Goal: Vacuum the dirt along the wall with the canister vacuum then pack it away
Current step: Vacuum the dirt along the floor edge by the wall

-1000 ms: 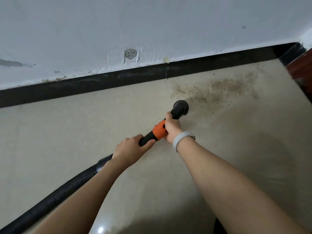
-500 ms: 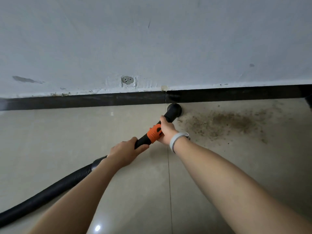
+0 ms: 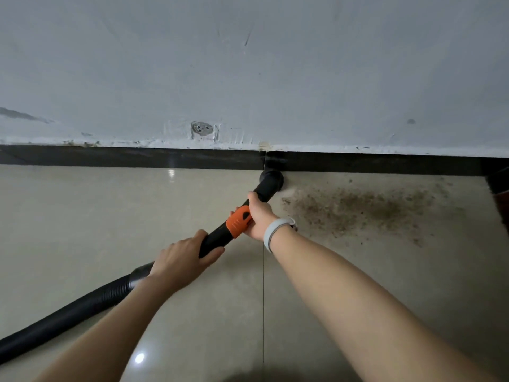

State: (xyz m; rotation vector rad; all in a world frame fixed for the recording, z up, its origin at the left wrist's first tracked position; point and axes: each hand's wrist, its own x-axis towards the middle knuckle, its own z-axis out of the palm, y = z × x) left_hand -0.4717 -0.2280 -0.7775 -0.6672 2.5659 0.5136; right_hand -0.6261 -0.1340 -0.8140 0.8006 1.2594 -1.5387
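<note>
Here, a rigid black plastic vacuum wand [image 3: 217, 238] with a ribbed orange collar [image 3: 239, 221] is seen over a glossy beige tiled floor [image 3: 82, 216], joined at its rear to a black corrugated flexible hose [image 3: 82, 307]. The hose is ridged along its length and is led away toward the lower left edge of the view. The wand's long axis is laid diagonally, from lower left to upper right, and its round black nozzle end [image 3: 271, 181] is pointed at the foot of the wall, where it is met by the glossy black skirting strip [image 3: 137, 158]. Whether the nozzle actually touches the skirting cannot be told. A thin grout line [image 3: 263, 299] is run straight down the floor from just beneath the nozzle. A loose, grainy brown patch of dirt [image 3: 363, 208] is spread over the tile just to the right of the nozzle, near the skirting. Above, the matte pale grey painted wall [image 3: 248, 64] is marked with scuffs and a rough round plastered patch [image 3: 202, 128].

The left hand [image 3: 184, 260] is wrapped around the black tube behind the collar, knuckles up, thumb laid along the near side. The right hand [image 3: 260, 216] is closed around the wand at and just ahead of the orange collar, with a smooth pale wristband [image 3: 275, 230] worn on the wrist. Both bare forearms are stretched forward from the lower edge, converging on the wand.
</note>
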